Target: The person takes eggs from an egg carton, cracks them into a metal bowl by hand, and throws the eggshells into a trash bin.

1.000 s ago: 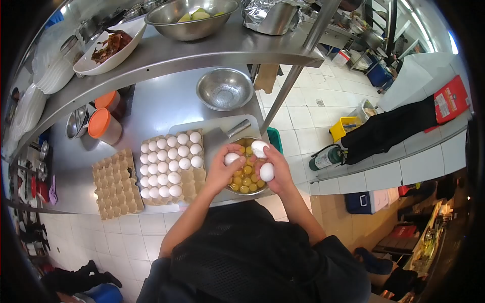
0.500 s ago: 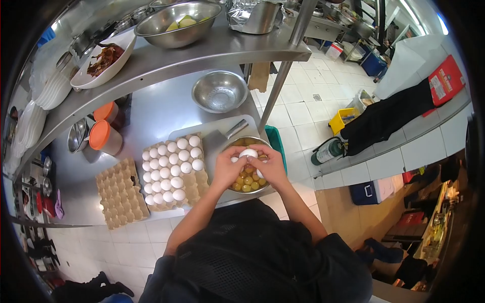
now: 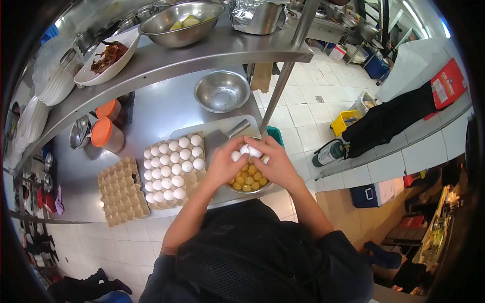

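My left hand (image 3: 222, 164) and my right hand (image 3: 281, 162) meet over a metal bowl (image 3: 268, 189) of raw egg yolks (image 3: 247, 178). Both close on a white egg (image 3: 253, 151) between their thumbs and fingertips, its shell apparently parted. More white shell shows against each palm; whether these are whole eggs or pieces I cannot tell. Left of the bowl, a cardboard tray (image 3: 191, 181) carries rows of white eggs (image 3: 165, 172), with several cups bare. Beside it lies an empty egg tray (image 3: 120, 194).
A broad metal blade with a handle (image 3: 237, 129) lies on a pale cutting board (image 3: 194, 129) behind the bowl. Farther back sits another metal bowl (image 3: 222, 92). Orange-lidded containers (image 3: 107, 135) stand left. A steel shelf (image 3: 212, 56) overhangs the counter; its post (image 3: 277, 96) rises at right.
My hands have tilted and drawn slightly apart at the thumbs, and the egg between them now shows as separate white parts. More yolks are visible below. The camera view has shifted slightly.
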Demonstrator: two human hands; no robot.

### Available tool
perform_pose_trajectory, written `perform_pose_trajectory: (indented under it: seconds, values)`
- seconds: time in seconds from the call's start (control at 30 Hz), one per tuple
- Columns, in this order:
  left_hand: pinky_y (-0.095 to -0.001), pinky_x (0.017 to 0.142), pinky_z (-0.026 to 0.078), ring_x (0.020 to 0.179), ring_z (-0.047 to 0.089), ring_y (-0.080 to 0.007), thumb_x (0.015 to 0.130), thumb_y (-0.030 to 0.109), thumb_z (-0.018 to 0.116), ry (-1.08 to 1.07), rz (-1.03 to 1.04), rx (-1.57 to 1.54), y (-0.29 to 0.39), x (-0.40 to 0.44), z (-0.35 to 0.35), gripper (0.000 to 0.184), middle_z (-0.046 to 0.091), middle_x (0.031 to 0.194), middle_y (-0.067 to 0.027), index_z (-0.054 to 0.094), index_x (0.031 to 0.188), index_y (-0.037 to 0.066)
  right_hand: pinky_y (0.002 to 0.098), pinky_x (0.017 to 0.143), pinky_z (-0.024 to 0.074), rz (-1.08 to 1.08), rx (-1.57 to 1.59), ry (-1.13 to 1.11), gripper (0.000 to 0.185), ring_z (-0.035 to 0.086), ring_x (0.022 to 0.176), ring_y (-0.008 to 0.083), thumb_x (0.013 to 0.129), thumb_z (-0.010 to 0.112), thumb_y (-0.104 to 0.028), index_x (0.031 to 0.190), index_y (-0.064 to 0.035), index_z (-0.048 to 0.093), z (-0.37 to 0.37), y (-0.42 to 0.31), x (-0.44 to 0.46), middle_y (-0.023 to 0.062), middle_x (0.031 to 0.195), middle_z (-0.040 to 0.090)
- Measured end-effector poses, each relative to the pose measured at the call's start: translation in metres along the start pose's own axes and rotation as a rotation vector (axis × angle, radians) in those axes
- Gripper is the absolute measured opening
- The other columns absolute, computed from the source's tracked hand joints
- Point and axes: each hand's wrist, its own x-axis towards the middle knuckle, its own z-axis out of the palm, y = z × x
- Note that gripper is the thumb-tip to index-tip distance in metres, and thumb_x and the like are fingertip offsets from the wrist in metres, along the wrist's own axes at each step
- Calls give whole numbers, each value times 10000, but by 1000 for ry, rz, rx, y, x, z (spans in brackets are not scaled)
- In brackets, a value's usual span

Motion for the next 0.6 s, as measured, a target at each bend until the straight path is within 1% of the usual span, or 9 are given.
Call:
perform_pose_trajectory:
  seconds: [0.1, 0.13, 0.2, 0.3, 0.37, 0.43, 0.5, 0.57, 0.6]
  values:
    - [-393, 889, 540, 1024, 706, -376, 872, 184, 716, -100, -99, -44, 23, 8, -1, 594, 725, 1102, -210, 507, 1420, 87, 334, 798, 506, -64, -41, -41, 509, 625, 879, 225, 826, 722, -3, 1321, -107, 661, -1, 18, -7, 97, 984, 586]
    - [-393, 889, 540, 1024, 706, -376, 872, 184, 716, -95, -84, -43, 30, 12, 4, 594, 725, 1102, -210, 507, 1420, 87, 324, 808, 508, 56, 125, -4, 498, 620, 894, 198, 843, 728, -13, 1329, -88, 652, -4, 36, -9, 80, 1016, 595]
    - [-336, 823, 555, 927, 720, -208, 886, 170, 750, -34, 3, 85, 44, 26, 19, 682, 737, 1111, -182, 430, 1483, 94, 271, 754, 521, 313, 577, 164, 481, 607, 840, 123, 889, 727, -31, 1357, -21, 613, -11, 44, -8, 37, 1035, 641]
    - [-306, 765, 557, 890, 711, -171, 915, 205, 743, -36, -160, -94, 44, 39, 38, 681, 729, 1133, -172, 410, 1498, 95, 247, 657, 524, 437, 706, 499, 502, 606, 738, 115, 908, 721, -43, 1387, -3, 577, -32, 62, 1, 43, 986, 664]
    - [-288, 722, 560, 854, 701, -158, 946, 219, 707, -77, -262, -309, 38, 36, 36, 650, 723, 1128, -158, 405, 1503, 72, 249, 576, 513, 447, 629, 518, 598, 597, 667, 104, 923, 714, -75, 1473, -29, 484, -34, 114, -5, 53, 908, 662]
    - [-298, 795, 578, 948, 696, -206, 964, 181, 659, -142, -594, -882, 15, 21, 24, 599, 684, 1175, -159, 413, 1489, 30, 276, 581, 531, 816, 340, 373, 659, 605, 670, 131, 936, 716, -153, 1514, -50, 416, -28, 167, -25, 78, 961, 655]
    - [-326, 893, 550, 1031, 674, -242, 950, 136, 634, -106, -614, -1056, -23, -4, 24, 588, 655, 1208, -169, 410, 1481, 19, 348, 615, 555, 1158, 1065, 635, 531, 637, 821, 232, 961, 687, -205, 1441, -111, 481, -16, 222, -66, 161, 1088, 620]
    - [-354, 991, 523, 1113, 651, -277, 937, 90, 608, -31, -630, -1238, -34, -16, 22, 579, 626, 1241, -180, 406, 1474, 9, 457, 765, 583, 1213, 1547, 983, 421, 617, 994, 310, 995, 613, -201, 1382, -82, 501, -7, 257, -110, 184, 1154, 561]
    - [-359, 1000, 522, 1151, 635, -287, 929, 39, 574, -56, -612, -1161, -32, -22, 23, 557, 608, 1264, -173, 418, 1462, 6, 457, 765, 583, 1227, 1543, 969, 421, 617, 994, 310, 995, 613, -201, 1382, -82, 501, -7, 246, -108, 184, 1154, 561]
